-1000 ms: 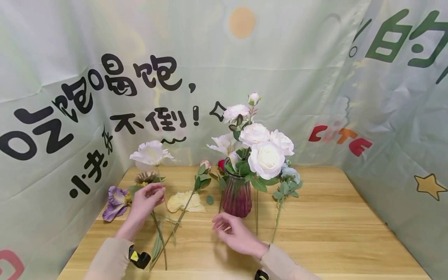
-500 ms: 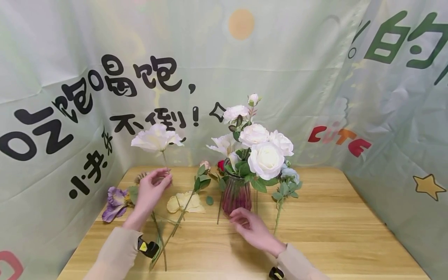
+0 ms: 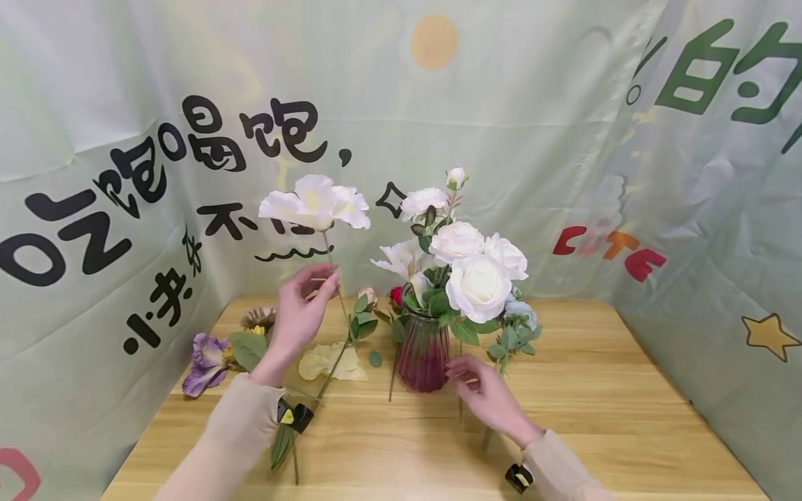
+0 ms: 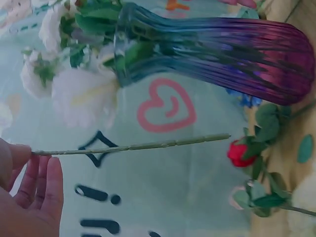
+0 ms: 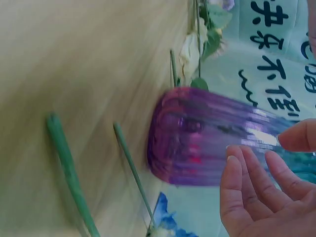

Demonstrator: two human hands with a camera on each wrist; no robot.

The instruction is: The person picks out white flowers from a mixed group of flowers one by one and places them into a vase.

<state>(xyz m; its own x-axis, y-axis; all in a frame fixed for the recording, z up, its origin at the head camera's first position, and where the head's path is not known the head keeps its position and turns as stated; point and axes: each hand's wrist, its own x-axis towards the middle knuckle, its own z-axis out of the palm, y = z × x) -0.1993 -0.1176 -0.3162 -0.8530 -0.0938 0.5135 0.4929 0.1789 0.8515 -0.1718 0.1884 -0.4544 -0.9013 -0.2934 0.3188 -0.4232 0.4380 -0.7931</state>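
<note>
My left hand (image 3: 301, 309) pinches the thin stem of a large white artificial flower (image 3: 315, 203), holding it upright above the table. In the left wrist view, the bare stem (image 4: 148, 146) reaches down from the fingertips, its lower end free in the air. A ribbed glass vase (image 3: 424, 362), clear at the top and purple-red at the base, stands to the right, holding white roses (image 3: 479, 285) and another pale open flower (image 3: 401, 259). Beside the vase's lower right side is my right hand (image 3: 491, 396), its fingers loosely bent with nothing in them; whether they touch the glass I cannot tell.
A purple flower (image 3: 205, 364), a brown flower head (image 3: 259, 318), a pale yellow flower (image 3: 333, 362) and a pink rosebud (image 3: 367, 298) lie to the left. Behind the vase is a red rose (image 3: 396, 296). Blue flowers (image 3: 520, 311) lie at right. Printed curtains surround the wooden table (image 3: 614, 417).
My left hand has raised the white flower and carried it rightward, towards the vase. My right hand has shifted right, from in front of the vase to its right side.
</note>
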